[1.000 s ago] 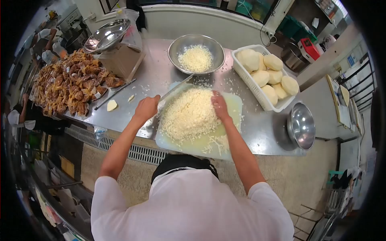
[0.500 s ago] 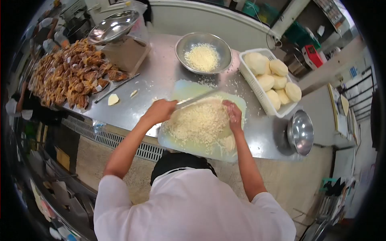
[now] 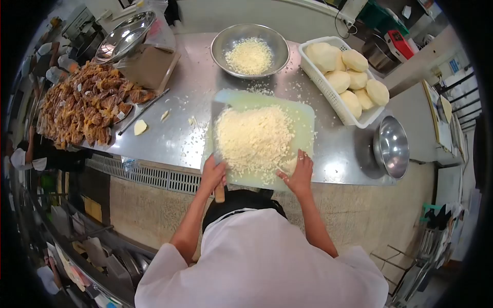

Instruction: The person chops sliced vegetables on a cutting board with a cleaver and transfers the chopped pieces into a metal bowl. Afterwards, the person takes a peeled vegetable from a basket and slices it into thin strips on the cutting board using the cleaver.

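Observation:
A heap of chopped pale pieces [image 3: 254,136] lies on a light green cutting board [image 3: 303,120]. At the board's lower left corner, my left hand [image 3: 212,175] is closed on a knife [image 3: 220,193]; its wooden handle points toward my body and the blade lies along the heap's left side. My right hand [image 3: 299,173] rests at the lower right part of the board, thumb and fingers spread, beside the heap. Beyond the board, a metal bowl [image 3: 218,49] contains more chopped pieces.
A white basket [image 3: 336,102] of peeled pale rounds stands at the right, with a metal bowl [image 3: 393,146] near the table edge. Bagged brown food [image 3: 82,105], a scale [image 3: 149,66] with a metal pan, and a dark rod [image 3: 144,111] are at the left.
Both hands have moved toward my body, to the board's near corners. The knife has swung from across the heap to its left side. My right hand has left the heap's upper right.

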Demonstrator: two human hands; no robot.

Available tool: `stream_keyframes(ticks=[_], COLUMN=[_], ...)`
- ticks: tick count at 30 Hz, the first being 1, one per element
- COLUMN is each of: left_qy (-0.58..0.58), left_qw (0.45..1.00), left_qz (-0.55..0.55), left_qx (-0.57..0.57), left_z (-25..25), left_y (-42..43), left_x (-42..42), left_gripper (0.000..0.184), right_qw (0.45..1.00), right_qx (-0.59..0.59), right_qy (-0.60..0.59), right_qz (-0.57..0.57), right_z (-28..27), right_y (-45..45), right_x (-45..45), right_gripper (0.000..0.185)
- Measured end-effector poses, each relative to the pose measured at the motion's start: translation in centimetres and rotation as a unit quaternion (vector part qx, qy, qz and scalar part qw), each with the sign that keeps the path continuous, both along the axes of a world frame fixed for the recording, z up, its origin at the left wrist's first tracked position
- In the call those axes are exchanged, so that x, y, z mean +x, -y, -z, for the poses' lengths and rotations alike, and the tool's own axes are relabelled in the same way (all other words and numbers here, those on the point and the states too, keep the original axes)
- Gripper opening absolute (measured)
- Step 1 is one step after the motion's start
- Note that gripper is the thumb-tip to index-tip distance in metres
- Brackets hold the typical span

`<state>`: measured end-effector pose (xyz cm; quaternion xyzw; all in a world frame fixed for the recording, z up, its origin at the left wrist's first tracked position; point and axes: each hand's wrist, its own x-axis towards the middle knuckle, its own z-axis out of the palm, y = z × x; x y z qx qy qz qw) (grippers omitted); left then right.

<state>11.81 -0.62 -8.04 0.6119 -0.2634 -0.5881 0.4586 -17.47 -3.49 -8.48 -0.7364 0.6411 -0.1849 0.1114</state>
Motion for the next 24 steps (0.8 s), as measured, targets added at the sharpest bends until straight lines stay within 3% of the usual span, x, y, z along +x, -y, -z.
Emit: stream_keyframes(ticks=[2,3,5,6,9,11,13,14,18,21,24], left_qy=[0.146,0.146,0.354,0.438,0.468,0.464,0.527,0.523,0.513,0.51,0.516], left_qw=[0.984,0.984,0.923,0.878,0.861,0.856,0.79,0.793,0.795,0.802,0.778], left_qz=[0.086,0.092,0.145,0.17,0.17,0.198,0.295,0.285,0.309,0.303,0.33], left_qx=[-0.051,-0.053,-0.04,-0.088,-0.106,-0.118,-0.107,-0.127,-0.101,-0.068,-0.14], left_z=[-1.6,-3.4,-7.2,-6.6,-10.1,-7.1,-3.4,-2.9,-11.4,-11.8,-4.4], left_y=[2.0,2.5,2.9,2.8,1.9,2.9,5.0,6.1,5.2,2.9,4.3], left_x=[-0.6,-0.7,-0.8,-0.4,-2.9,-4.3,-5.3,-5.2,-6.1,-7.6,-8.0], left_gripper=[0.019,0.019,0.023,0.025,0.022,0.019,0.015,0.016,0.015,0.016,0.016], right_qw=[0.996,0.996,0.992,0.991,0.985,0.984,0.983,0.984,0.981,0.975,0.976], right_qx=[-0.043,-0.045,-0.064,-0.073,-0.081,-0.076,-0.07,-0.054,-0.038,-0.037,-0.063], right_qy=[0.079,0.079,0.112,0.111,0.15,0.159,0.167,0.166,0.186,0.217,0.205], right_qz=[0.015,0.021,-0.009,-0.011,-0.021,-0.025,-0.035,-0.044,-0.05,-0.043,-0.022], right_z=[1.9,2.6,3.5,3.5,2.9,1.2,0.3,0.2,2.2,1.4,0.5], right_y=[-0.9,-0.9,-0.8,-0.7,-0.3,-0.4,-0.5,-0.7,-0.8,-1.1,-1.7], right_x=[0.6,0.9,1.5,1.8,2.0,1.6,1.3,1.0,-0.2,-0.3,0.0], right_gripper=[0.077,0.077,0.071,0.068,0.068,0.069,0.07,0.072,0.074,0.071,0.066])
